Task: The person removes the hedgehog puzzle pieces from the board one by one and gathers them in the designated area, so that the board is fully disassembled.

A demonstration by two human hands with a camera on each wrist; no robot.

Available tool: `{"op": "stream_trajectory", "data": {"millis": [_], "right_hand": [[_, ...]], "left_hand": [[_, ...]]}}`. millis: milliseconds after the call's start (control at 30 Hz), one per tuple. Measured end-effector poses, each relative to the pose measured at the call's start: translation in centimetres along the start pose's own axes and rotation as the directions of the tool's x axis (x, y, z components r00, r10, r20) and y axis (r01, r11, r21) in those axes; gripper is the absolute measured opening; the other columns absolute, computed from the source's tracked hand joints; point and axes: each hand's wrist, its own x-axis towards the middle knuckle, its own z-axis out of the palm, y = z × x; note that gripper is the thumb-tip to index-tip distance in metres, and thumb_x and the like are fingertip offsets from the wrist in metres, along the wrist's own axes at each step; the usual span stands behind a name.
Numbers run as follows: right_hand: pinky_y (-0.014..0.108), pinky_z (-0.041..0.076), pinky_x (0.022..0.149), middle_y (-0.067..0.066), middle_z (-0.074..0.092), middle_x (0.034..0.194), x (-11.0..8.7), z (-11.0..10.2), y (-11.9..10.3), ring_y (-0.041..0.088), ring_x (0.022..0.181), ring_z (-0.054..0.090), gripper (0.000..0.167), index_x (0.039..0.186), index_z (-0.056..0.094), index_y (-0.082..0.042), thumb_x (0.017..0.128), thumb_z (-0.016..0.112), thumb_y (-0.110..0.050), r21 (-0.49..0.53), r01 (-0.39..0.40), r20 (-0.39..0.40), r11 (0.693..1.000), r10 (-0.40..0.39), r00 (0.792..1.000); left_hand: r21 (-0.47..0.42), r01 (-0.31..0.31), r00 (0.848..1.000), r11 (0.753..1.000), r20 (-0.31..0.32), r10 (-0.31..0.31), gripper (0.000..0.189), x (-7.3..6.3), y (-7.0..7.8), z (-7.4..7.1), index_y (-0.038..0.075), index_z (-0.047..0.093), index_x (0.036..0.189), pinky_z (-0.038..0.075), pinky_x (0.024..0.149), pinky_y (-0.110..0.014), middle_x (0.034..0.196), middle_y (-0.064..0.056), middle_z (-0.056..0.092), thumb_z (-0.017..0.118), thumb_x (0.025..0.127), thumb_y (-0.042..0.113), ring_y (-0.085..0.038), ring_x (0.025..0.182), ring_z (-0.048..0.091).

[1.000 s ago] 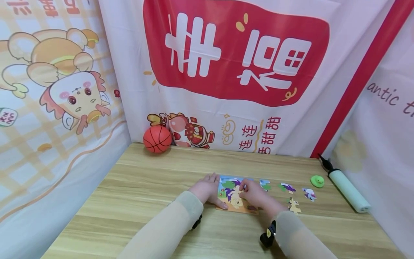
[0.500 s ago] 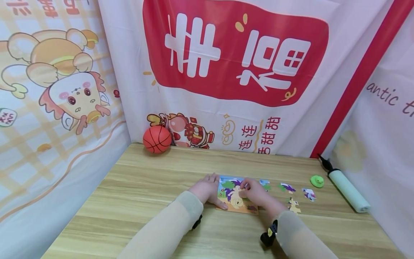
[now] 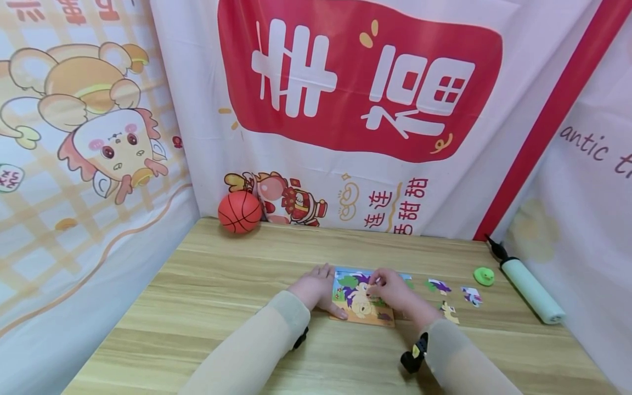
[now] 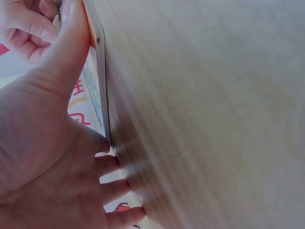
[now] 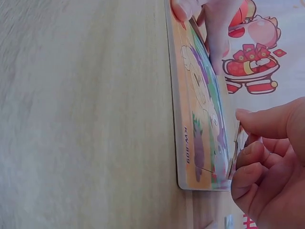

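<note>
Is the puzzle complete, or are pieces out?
Incomplete: loose pieces lie right of the board, and the right hand pinches another piece.

The place looks like a small booth screened off with fabric and set up as a play corner. A checked cloth (image 3: pixel 29 263) on the left, a back cloth (image 3: pixel 444 203) bearing big white characters on a red panel, and a right-hand cloth (image 3: pixel 592 230) with printed lettering hang around three sides of a wood-grain table (image 3: pixel 212 274). Cartoon figures decorate the fabric, and its large characters lie sideways. The objects suit play: a small red basketball (image 3: pixel 240 212), a green toy (image 3: pixel 484 276), what looks like a hand pump (image 3: pixel 532 291), and a picture puzzle (image 3: pixel 365 315) with loose pieces (image 3: pixel 449 312). What building surrounds the booth cannot be told.
</note>
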Motion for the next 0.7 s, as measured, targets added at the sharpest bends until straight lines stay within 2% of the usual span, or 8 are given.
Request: {"op": "stream_trajectory", "data": {"millis": [167, 333, 600, 700], "right_hand": [[0.032, 0.039, 0.054, 0.006, 0.047, 0.073, -0.5, -1.2, -0.2, 0.019, 0.062, 0.044, 0.011, 0.094, 0.059, -0.005, 0.091, 0.069, -0.002, -0.04, 0.029, -0.017, 0.999, -0.03, 0.999], [0.033, 0.046, 0.057, 0.006, 0.053, 0.079, -1.6, -4.1, 0.4, 0.02, 0.068, 0.05, 0.01, 0.097, 0.06, -0.006, 0.091, 0.067, -0.003, -0.138, 0.025, -0.042, 0.99, -0.031, 0.999], [0.036, 0.046, 0.057, 0.008, 0.054, 0.079, -4.7, -10.7, 3.8, 0.023, 0.068, 0.052, 0.011, 0.098, 0.057, -0.004, 0.091, 0.065, -0.001, -0.225, -0.019, -0.059, 0.974, 0.006, 0.998], [0.035, 0.045, 0.056, 0.006, 0.054, 0.076, -6.1, -12.7, 5.8, 0.021, 0.067, 0.051, 0.012, 0.095, 0.057, -0.004, 0.089, 0.066, 0.001, -0.275, -0.003, -0.083, 0.961, -0.02, 0.996]], "left_hand": [[0.012, -0.001, 1.0, 1.0, 0.008, 0.001, 0.141, -0.5, 0.3, -0.4, 0.01, 0.011, 0.159, 0.015, 0.118, -0.04, 0.165, -0.008, 0.008, 0.065, 0.055, 0.089, -0.029, 0.149, 0.009], [-0.001, -0.005, 1.0, 1.0, 0.016, 0.005, 0.142, -0.5, 0.4, -0.5, 0.01, 0.011, 0.159, 0.014, 0.119, -0.042, 0.165, -0.008, 0.007, 0.066, 0.054, 0.089, -0.029, 0.149, 0.007], [-0.008, -0.013, 1.0, 1.0, -0.006, 0.013, 0.142, 0.2, -0.2, 0.3, 0.011, 0.011, 0.16, 0.015, 0.118, -0.042, 0.165, -0.009, 0.008, 0.065, 0.054, 0.089, -0.031, 0.149, 0.008], [-0.007, -0.018, 1.0, 1.0, -0.006, 0.018, 0.142, 0.3, -0.2, 0.4, 0.01, 0.011, 0.159, 0.015, 0.118, -0.042, 0.164, -0.01, 0.008, 0.064, 0.054, 0.089, -0.032, 0.149, 0.008]]}}
